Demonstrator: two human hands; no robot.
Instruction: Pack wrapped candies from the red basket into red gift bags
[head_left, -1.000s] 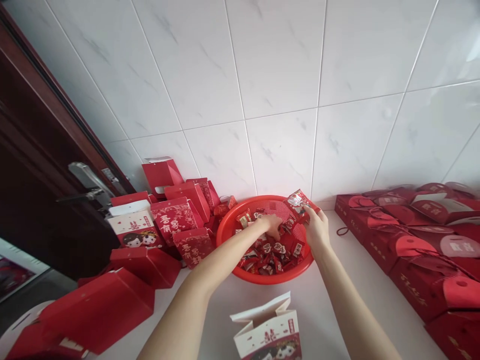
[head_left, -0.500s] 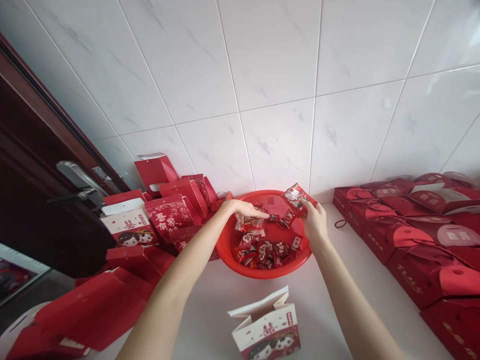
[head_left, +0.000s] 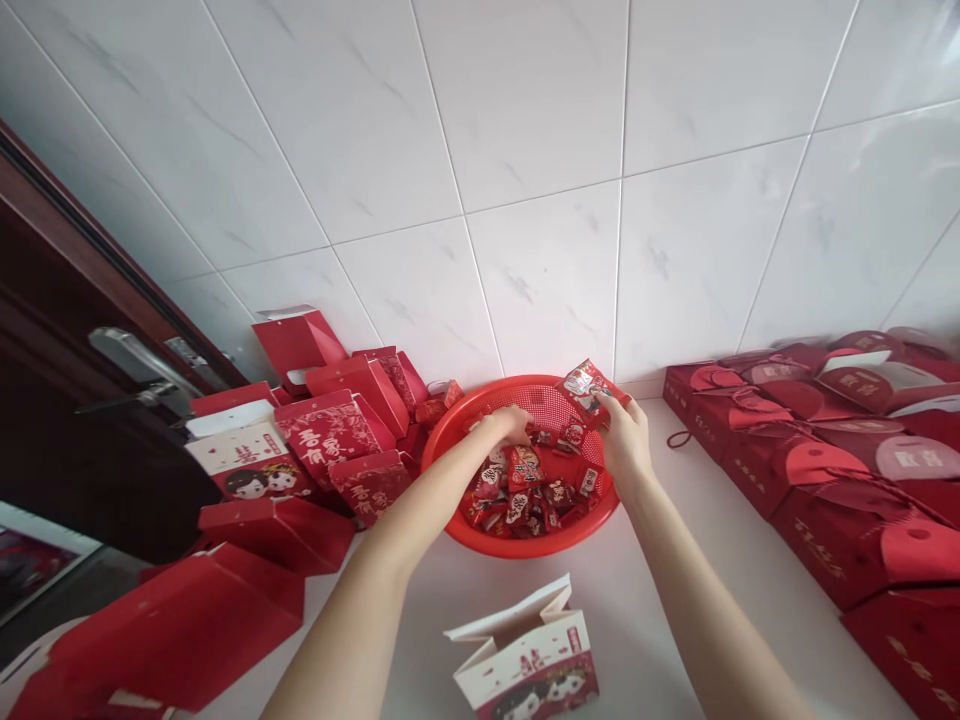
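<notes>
A red plastic basket [head_left: 517, 547] with a perforated wall holds a heap of small red-wrapped sweets [head_left: 517, 508]. My left hand [head_left: 511, 424] reaches down into its back left part, fingers bent downward and their tips hidden behind the hand. Just in front of that hand lies a larger red and gold packet [head_left: 525, 466]. Over the basket's right rim, my right hand [head_left: 627, 436] pinches a red snack packet [head_left: 585, 386] with a white printed patch. Nearer to me, a white and red paper gift box [head_left: 529, 665] with cartoon figures stands with its top open.
Several red and white gift boxes [head_left: 330, 435] stand crowded on the left, beside a dark door with a metal handle [head_left: 135, 360]. Rows of red boxes [head_left: 810, 540] fill the right side of the white table [head_left: 637, 620]. A tiled wall [head_left: 540, 270] rises behind.
My left hand has moved right and deeper into the basket, and its index finger no longer points out. The red and gold packet now shows more clearly. My right hand keeps its packet.
</notes>
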